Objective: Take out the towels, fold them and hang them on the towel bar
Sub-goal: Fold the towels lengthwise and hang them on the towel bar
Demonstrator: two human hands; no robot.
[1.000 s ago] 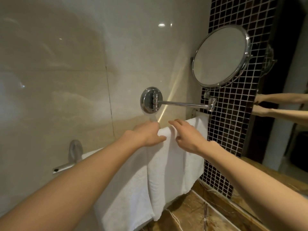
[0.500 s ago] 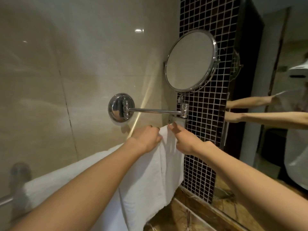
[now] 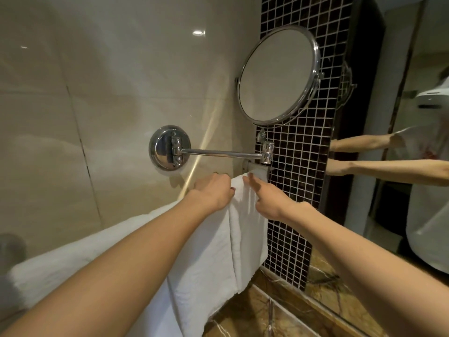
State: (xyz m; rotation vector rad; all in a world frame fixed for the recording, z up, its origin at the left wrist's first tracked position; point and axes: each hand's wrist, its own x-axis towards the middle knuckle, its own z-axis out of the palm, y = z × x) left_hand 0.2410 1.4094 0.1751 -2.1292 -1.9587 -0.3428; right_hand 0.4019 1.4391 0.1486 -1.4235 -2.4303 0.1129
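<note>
Two white towels hang side by side over a wall bar that they hide almost fully. The right towel (image 3: pixel 245 229) is a narrow folded strip next to the mosaic tiles. The left towel (image 3: pixel 97 254) is wider and runs off to the lower left. My left hand (image 3: pixel 213 190) pinches the top left edge of the right towel. My right hand (image 3: pixel 267 200) rests on its top right part, index finger stretched toward the bar's chrome end bracket (image 3: pixel 256 170).
A round chrome mirror (image 3: pixel 277 74) on a swing arm (image 3: pixel 218 154) juts out just above my hands. Dark mosaic tiles (image 3: pixel 298 190) and a large wall mirror (image 3: pixel 413 117) stand to the right. A brown marble counter (image 3: pixel 279 312) lies below.
The view has swung right and closer. Both hands slid right along the bar with the right towel, which now sits against the mosaic tiles.
</note>
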